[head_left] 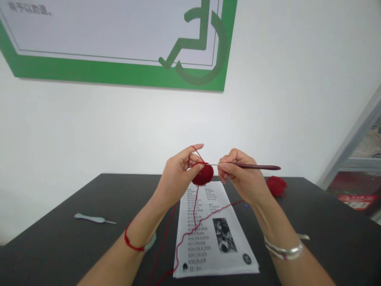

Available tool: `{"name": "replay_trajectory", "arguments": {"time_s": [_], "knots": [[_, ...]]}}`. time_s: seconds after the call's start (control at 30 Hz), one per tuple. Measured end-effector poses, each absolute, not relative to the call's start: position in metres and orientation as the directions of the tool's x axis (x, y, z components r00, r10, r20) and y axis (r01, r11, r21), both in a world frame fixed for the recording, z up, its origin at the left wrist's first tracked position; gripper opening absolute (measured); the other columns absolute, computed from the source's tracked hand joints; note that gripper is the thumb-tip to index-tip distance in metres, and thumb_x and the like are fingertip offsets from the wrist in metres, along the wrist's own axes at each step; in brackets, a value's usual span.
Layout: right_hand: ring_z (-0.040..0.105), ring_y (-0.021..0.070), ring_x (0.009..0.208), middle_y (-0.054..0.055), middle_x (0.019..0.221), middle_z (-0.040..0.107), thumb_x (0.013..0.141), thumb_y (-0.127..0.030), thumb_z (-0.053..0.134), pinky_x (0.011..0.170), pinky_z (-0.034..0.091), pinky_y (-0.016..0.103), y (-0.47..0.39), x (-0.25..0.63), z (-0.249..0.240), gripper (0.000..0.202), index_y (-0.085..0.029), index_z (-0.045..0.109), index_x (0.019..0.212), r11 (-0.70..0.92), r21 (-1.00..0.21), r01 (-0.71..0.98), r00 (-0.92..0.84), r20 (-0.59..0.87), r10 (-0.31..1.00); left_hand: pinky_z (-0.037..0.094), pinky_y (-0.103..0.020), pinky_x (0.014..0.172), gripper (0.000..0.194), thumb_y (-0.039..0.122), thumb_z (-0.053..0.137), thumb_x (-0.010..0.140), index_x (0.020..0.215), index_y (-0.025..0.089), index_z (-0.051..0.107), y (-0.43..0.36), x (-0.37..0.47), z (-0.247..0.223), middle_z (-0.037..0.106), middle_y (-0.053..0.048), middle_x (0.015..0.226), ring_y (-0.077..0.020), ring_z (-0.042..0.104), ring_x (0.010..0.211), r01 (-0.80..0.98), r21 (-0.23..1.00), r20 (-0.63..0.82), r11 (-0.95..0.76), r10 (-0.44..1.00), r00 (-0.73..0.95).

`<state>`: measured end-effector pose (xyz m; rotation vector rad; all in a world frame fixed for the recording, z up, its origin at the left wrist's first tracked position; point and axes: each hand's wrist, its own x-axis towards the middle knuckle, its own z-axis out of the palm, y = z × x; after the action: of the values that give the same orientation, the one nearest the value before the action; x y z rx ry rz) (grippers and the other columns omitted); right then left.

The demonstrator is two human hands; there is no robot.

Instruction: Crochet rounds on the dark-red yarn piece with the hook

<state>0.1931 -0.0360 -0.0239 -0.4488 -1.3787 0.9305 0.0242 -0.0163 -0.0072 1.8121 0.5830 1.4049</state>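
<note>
While left hand [177, 174] pinches crochet [204, 176], hook [264, 167] in right [240, 171]

Some public indoor room; a green-bordered wheelchair-symbol sign [119, 71] hangs on white wall [104, 127].

Soft, even indoor light fills the room, its source out of view. The white wall [119, 127] looks bright but slightly grey, with a faint shadow under the green-edged sign [119, 71]. Small glints sit on the silver bangle [284, 251]. The small print on the paper [208, 238] is mushy, the sign's lettering is smeared, and wide-angle stretching slants the outer edges, where the right side looks soft.
</note>
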Motion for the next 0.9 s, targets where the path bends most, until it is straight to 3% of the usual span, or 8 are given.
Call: {"name": "replay_trajectory", "arguments": {"time_s": [0.13, 0.27, 0.37, 0.47, 0.53, 0.63, 0.77, 0.9], "knots": [[0.049, 0.0087, 0.049, -0.005, 0.058, 0.061, 0.077, -0.014, 0.066, 0.046, 0.037, 0.022, -0.03, 0.182, -0.03, 0.015, -0.02, 0.055, 0.069, 0.549, -0.74, -0.39, -0.096, 0.625, 0.775, 0.047, -0.023, 0.065, 0.046, 0.008, 0.066, 0.072, 0.118, 0.013, 0.061, -0.02, 0.026, -0.007, 0.063, 0.003, 0.07, -0.0096, 0.059, 0.065, -0.227, 0.847, 0.531, -0.481, 0.781, 0.327], [0.051, 0.009, 0.055, -0.005, 0.067, 0.06, 0.081, -0.012, 0.064, 0.048, 0.038, 0.022, -0.025, 0.176, -0.041, 0.015, -0.023, 0.055, 0.077, 0.785, -0.606, -0.129, -0.024, 0.793, 0.609, 0.046, -0.023, 0.064, 0.048, 0.009, 0.069, 0.07, 0.117, 0.015, 0.062, -0.018, 0.027, -0.011, 0.064, 0.004, 0.069, -0.0095, 0.059, 0.064, -0.312, 0.879, 0.46, -0.36, 0.813, 0.358], [0.054, 0.0116, 0.063, -0.003, 0.072, 0.058, 0.084, -0.009, 0.059, 0.054, 0.042, 0.025, -0.022, 0.179, -0.044, 0.016, -0.024, 0.053, 0.082, 0.925, -0.282, 0.255, -0.111, 0.942, 0.317, 0.042, -0.021, 0.06, 0.051, 0.011, 0.071, 0.069, 0.12, 0.016, 0.062, -0.018, 0.031, -0.014, 0.062, 0.004, 0.068, -0.0075, 0.055, 0.06, -0.367, 0.889, 0.405, -0.273, 0.844, 0.353], [0.051, 0.0138, 0.062, -0.001, 0.068, 0.057, 0.085, -0.004, 0.055, 0.055, 0.041, 0.028, -0.019, 0.181, -0.047, 0.021, -0.024, 0.05, 0.081, 0.825, 0.12, 0.552, -0.269, 0.962, 0.04, 0.038, -0.021, 0.055, 0.059, 0.012, 0.072, 0.069, 0.126, 0.016, 0.058, -0.02, 0.036, -0.016, 0.059, 0.005, 0.063, -0.0067, 0.051, 0.055, -0.393, 0.892, 0.366, -0.224, 0.868, 0.335], [0.049, 0.0142, 0.06, -0.001, 0.068, 0.057, 0.083, -0.001, 0.055, 0.054, 0.04, 0.029, -0.018, 0.179, -0.049, 0.024, -0.024, 0.049, 0.081, 0.76, 0.244, 0.603, -0.282, 0.956, -0.083, 0.038, -0.021, 0.056, 0.062, 0.012, 0.073, 0.068, 0.127, 0.016, 0.057, -0.021, 0.036, -0.015, 0.06, 0.005, 0.063, -0.0068, 0.051, 0.055, -0.435, 0.885, 0.337, -0.166, 0.873, 0.353], [0.051, 0.0138, 0.062, -0.001, 0.073, 0.058, 0.085, -0.004, 0.055, 0.053, 0.041, 0.028, -0.018, 0.174, -0.051, 0.021, -0.025, 0.05, 0.085, 0.88, 0.106, 0.463, -0.145, 0.988, -0.042, 0.04, -0.021, 0.059, 0.06, 0.011, 0.075, 0.066, 0.124, 0.014, 0.059, -0.02, 0.032, -0.013, 0.064, 0.002, 0.067, -0.007, 0.054, 0.057, -0.473, 0.88, 0.271, -0.036, 0.857, 0.438], [0.052, 0.0124, 0.061, -0.002, 0.075, 0.057, 0.088, -0.019, 0.058, 0.05, 0.041, 0.026, -0.019, 0.174, -0.049, 0.009, -0.025, 0.052, 0.085, 0.915, -0.404, 0.013, 0.004, 0.915, 0.404, 0.038, -0.018, 0.055, 0.064, 0.009, 0.074, 0.068, 0.128, 0.016, 0.055, -0.018, 0.026, -0.01, 0.065, 0.003, 0.066, -0.0058, 0.054, 0.053, -0.473, 0.88, 0.287, -0.04, 0.838, 0.464], [0.051, 0.0116, 0.06, -0.003, 0.073, 0.06, 0.086, -0.02, 0.063, 0.053, 0.041, 0.027, -0.022, 0.181, -0.044, 0.01, -0.025, 0.055, 0.083, 0.866, -0.49, -0.099, -0.03, 0.872, 0.489, 0.036, -0.017, 0.053, 0.061, 0.007, 0.073, 0.068, 0.126, 0.015, 0.055, -0.018, 0.023, -0.008, 0.062, 0.006, 0.063, -0.0053, 0.053, 0.053, -0.48, 0.865, 0.367, -0.149, 0.84, 0.401]]}}
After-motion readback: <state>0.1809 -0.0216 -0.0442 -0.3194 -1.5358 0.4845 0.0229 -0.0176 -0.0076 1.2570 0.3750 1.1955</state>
